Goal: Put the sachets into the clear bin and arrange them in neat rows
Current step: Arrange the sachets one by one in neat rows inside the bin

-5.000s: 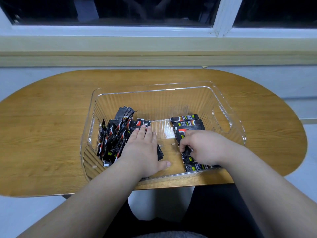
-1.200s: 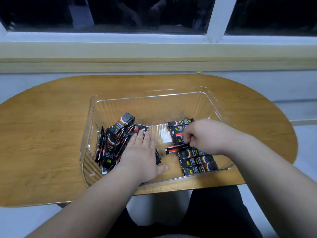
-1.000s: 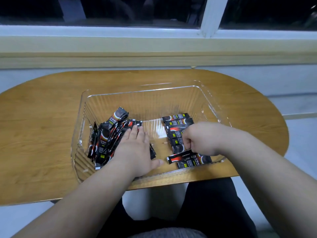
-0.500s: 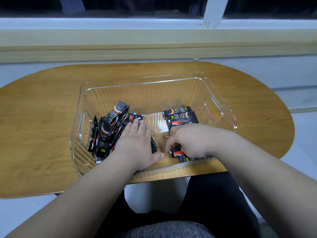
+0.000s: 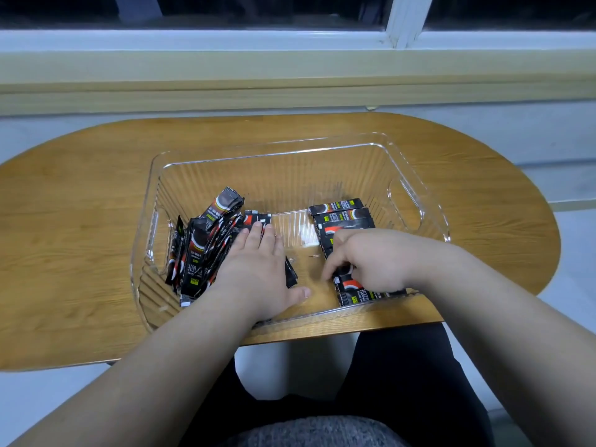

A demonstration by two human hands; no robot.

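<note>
Sachets (image 5: 206, 246) loose under flat, straight-fingered left hand (image 5: 258, 269); right hand (image 5: 371, 262) curled over sachet row (image 5: 342, 214), pinching grip unclear.

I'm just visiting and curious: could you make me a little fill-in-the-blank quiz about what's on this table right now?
1. The left hand lies flat on the loose pile of sachets in the ____ part of the clear bin.
2. The right hand touches the flat row of sachets on the bin's ____ side.
3. The bin stands on a ____ table.
4. The sachets are mostly ____ in colour.

Missing words: left; right; wooden; black.
</note>
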